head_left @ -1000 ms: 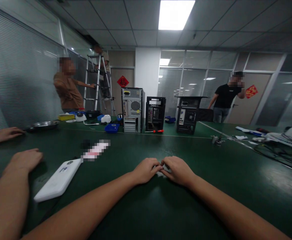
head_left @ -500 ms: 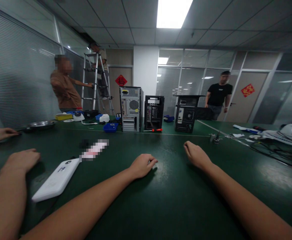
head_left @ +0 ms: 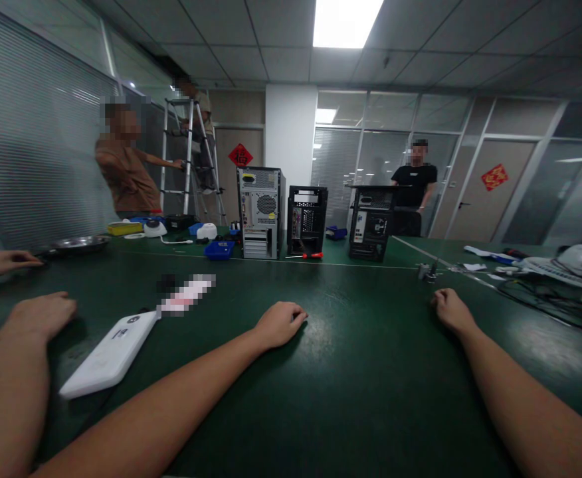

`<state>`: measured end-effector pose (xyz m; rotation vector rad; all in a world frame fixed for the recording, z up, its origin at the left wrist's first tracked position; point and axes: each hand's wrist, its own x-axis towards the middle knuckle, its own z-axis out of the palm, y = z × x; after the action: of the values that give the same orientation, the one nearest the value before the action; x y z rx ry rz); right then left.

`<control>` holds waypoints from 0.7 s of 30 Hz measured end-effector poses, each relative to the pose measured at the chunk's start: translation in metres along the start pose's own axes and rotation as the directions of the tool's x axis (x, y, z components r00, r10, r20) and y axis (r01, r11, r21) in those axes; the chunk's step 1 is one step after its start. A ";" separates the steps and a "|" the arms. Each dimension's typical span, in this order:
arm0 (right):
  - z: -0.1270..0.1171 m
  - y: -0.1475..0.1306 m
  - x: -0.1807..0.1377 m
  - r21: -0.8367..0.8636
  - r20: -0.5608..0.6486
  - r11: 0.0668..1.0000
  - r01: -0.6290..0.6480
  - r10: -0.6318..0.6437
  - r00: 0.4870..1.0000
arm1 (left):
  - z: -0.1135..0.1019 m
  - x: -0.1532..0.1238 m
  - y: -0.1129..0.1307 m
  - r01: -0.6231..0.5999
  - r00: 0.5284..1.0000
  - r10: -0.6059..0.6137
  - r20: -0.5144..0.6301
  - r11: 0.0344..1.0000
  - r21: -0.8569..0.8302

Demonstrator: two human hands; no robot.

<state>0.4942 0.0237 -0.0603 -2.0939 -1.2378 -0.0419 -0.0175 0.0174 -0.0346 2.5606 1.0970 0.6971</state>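
Note:
My left hand (head_left: 281, 325) rests on the green table (head_left: 361, 372), its fingers curled loosely and nothing visible in them. Further right, my right hand (head_left: 451, 311) is closed in a loose fist low over the tabletop, with no object showing in it. Just beyond its knuckles stand small metal parts (head_left: 427, 271), apart from the hand. To the left of my left forearm lies a white device shaped like a power bank (head_left: 111, 355), with a blurred-out pinkish item (head_left: 189, 294) at its far end.
Another person's hands (head_left: 42, 315) rest at the left. Computer cases (head_left: 260, 212) stand at the back, with a red screwdriver (head_left: 313, 255) and a blue bin (head_left: 219, 249). Cables (head_left: 545, 305) lie at right. Behind are a person in black (head_left: 414, 186) and others by a ladder (head_left: 190, 159).
My right hand has moved to the right, up to the small metal parts. My left hand has hardly shifted. The person in black has moved left behind the table.

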 end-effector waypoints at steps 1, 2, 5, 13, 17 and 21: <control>-0.002 -0.001 -0.001 0.006 -0.009 1.000 -0.001 0.001 1.000 | 0.000 0.000 0.000 0.001 1.000 -0.001 0.005 1.000 -0.004; -0.004 -0.002 -0.002 0.012 -0.024 1.000 -0.004 0.005 1.000 | 0.000 0.000 0.000 0.001 1.000 -0.001 0.008 1.000 -0.007; -0.017 -0.007 -0.005 0.023 -0.087 0.999 -0.025 0.027 0.996 | -0.001 0.000 0.001 0.005 1.000 -0.005 0.008 1.000 -0.010; -0.064 -0.010 -0.005 -0.179 -0.154 0.983 0.034 -0.062 0.986 | -0.003 0.000 0.004 0.013 1.000 -0.013 0.013 1.000 -0.017; -0.068 -0.002 -0.002 -0.218 -0.112 0.968 0.125 -0.152 0.982 | -0.002 0.000 0.002 0.010 1.000 -0.009 0.013 1.000 -0.021; -0.058 0.006 -0.001 -0.175 -0.093 0.945 0.275 -0.294 0.951 | 0.000 0.000 -0.002 0.006 1.000 -0.006 0.010 1.000 -0.013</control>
<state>0.5164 -0.0125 -0.0197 -1.9950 -1.4965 -0.4028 -0.0183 0.0189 -0.0351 2.5461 1.0930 0.6875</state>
